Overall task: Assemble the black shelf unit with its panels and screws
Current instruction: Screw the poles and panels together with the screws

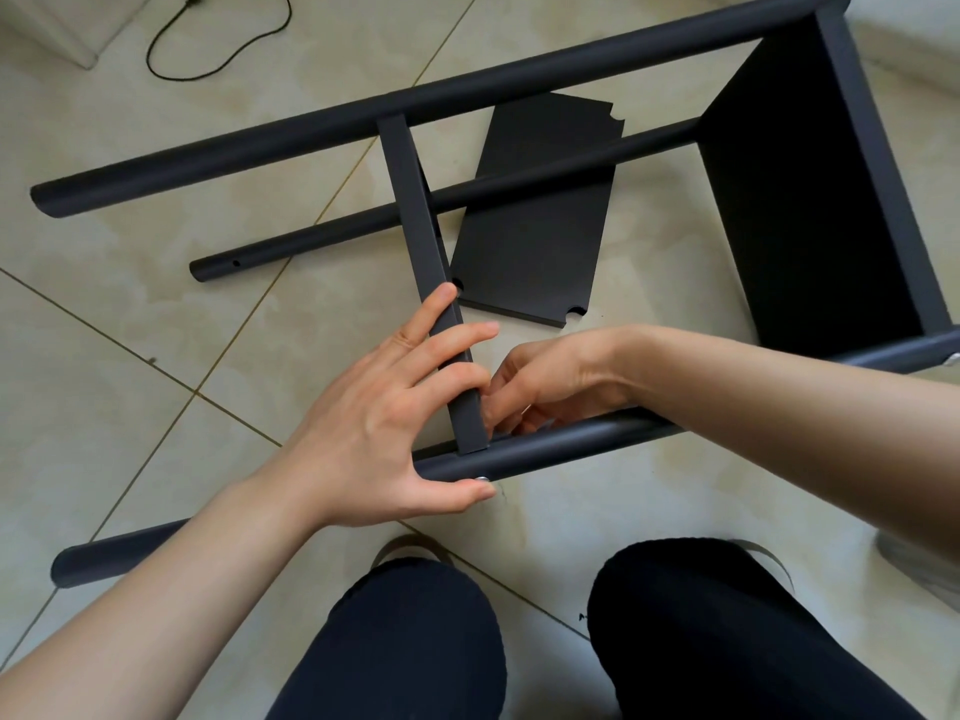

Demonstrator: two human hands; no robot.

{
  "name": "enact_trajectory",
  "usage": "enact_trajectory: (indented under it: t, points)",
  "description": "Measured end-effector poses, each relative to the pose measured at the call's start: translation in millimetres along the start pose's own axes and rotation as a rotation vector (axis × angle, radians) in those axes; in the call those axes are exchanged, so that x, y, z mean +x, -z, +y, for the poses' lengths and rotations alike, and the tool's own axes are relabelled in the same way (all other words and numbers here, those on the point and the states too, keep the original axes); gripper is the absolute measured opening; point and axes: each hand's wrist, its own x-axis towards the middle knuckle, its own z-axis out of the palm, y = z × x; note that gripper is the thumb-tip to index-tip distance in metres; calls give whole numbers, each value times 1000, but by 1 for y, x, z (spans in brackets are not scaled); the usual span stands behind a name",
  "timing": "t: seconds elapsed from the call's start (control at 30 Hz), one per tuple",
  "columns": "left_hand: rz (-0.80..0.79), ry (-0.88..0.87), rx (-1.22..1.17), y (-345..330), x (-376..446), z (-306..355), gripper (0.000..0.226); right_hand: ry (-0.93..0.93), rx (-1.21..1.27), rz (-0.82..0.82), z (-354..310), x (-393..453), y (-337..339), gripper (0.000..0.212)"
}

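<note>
The black shelf frame lies on its side on the tiled floor. A narrow shelf panel [423, 236], seen edge-on, spans from the far pole [311, 132] to the near pole [550, 446]. My left hand [384, 423] lays its fingers over the panel's near end, and its thumb presses a silver screw head [482, 479] on the near pole. My right hand [556, 381] reaches in behind that joint with curled fingers. Its fingertips are hidden, so what they hold cannot be seen. A wider fitted panel [800, 210] stands at the frame's right end.
A loose black panel [540, 241] lies flat on the floor inside the frame, under a thinner pole [332, 233]. A black cable [218, 54] curls at the back left. My knees [415, 641] are close to the near pole. Another silver fitting [953, 360] shows at the right edge.
</note>
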Motion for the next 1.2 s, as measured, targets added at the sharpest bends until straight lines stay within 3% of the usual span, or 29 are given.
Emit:
enact_trajectory:
  t: [0.9, 1.1, 1.2]
  points:
    - [-13, 4, -4, 1, 0, 1, 65, -3, 47, -2, 4, -1, 4, 9]
    - [-8, 2, -4, 1, 1, 1, 65, 16, 48, -6, 3, 2, -1, 30]
    - [-5, -2, 0, 0, 1, 0, 65, 16, 55, -21, 4, -2, 2, 13]
